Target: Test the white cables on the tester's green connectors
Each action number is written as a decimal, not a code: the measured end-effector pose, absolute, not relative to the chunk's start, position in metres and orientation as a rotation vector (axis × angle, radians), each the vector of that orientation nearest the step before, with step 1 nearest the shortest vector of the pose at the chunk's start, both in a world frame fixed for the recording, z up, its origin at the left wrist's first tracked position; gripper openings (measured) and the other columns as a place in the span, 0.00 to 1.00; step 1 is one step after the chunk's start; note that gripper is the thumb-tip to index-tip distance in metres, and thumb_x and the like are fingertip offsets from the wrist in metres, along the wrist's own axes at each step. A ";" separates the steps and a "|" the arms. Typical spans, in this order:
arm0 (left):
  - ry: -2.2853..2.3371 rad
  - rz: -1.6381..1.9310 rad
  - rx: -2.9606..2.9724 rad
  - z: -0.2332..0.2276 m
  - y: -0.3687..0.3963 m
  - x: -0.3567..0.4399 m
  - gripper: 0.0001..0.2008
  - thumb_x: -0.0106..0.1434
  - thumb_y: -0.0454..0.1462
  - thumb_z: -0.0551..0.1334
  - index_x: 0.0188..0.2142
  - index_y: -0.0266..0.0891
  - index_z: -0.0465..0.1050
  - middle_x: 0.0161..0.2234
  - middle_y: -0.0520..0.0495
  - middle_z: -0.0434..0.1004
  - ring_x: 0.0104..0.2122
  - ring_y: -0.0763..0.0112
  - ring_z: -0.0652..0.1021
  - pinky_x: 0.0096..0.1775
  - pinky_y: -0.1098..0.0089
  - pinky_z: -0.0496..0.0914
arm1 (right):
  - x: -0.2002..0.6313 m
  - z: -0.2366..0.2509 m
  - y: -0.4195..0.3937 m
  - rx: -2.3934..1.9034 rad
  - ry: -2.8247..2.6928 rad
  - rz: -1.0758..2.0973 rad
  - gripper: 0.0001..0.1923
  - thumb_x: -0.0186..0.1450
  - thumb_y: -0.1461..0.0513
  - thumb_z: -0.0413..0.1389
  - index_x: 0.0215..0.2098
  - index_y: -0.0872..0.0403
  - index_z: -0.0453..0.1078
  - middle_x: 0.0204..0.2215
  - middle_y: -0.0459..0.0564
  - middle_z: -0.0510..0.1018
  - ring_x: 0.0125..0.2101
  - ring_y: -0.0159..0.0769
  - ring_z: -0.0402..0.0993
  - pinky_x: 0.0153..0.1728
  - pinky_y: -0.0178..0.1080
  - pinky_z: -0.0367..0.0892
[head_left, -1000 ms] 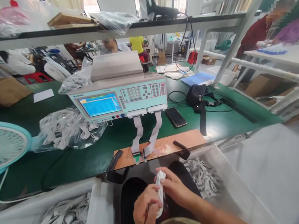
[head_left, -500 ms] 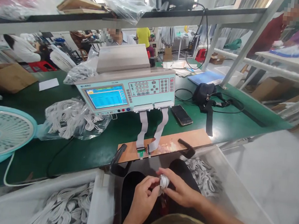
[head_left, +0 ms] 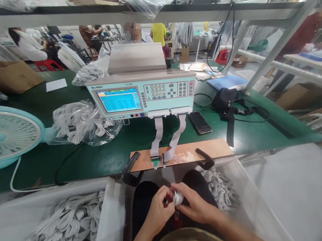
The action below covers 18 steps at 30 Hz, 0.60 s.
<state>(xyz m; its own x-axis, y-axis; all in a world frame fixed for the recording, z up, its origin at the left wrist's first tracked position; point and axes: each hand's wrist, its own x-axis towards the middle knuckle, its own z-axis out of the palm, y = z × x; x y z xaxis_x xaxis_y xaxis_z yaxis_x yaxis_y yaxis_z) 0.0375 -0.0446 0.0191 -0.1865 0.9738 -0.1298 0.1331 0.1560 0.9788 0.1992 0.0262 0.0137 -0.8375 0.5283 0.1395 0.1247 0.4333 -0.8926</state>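
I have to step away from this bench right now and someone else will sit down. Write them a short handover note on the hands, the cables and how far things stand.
Left hand and right hand: both over the lap, pinching one white coiled cable between the fingertips.
Tester: on the green bench, screen lit, two ribbon leads running down to the board fixture at the bench edge; nothing plugged in there that I can see.
Stock: loose white cables in the left bin and the right bin; a bagged bundle beside the tester.
Done: one cable picked up.
Left: which bin holds finished cables cannot be told.
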 end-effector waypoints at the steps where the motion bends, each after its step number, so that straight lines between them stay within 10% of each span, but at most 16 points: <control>1: 1.512 1.144 1.124 0.018 -0.045 0.038 0.05 0.48 0.28 0.56 0.20 0.38 0.64 0.25 0.52 0.64 0.26 0.73 0.67 0.25 0.77 0.60 | 0.199 0.013 0.025 -0.560 -2.294 1.373 0.30 0.60 0.67 0.52 0.59 0.55 0.51 0.49 0.58 0.65 0.50 0.41 0.63 0.51 0.43 0.60; 18: 1.176 1.633 0.374 0.001 -0.048 0.037 0.09 0.57 0.41 0.61 0.28 0.37 0.66 0.24 0.54 0.65 0.24 0.77 0.65 0.29 0.76 0.61 | 0.168 0.030 0.007 -0.533 -2.440 1.131 0.13 0.69 0.62 0.44 0.40 0.54 0.70 0.32 0.51 0.72 0.32 0.33 0.68 0.34 0.33 0.65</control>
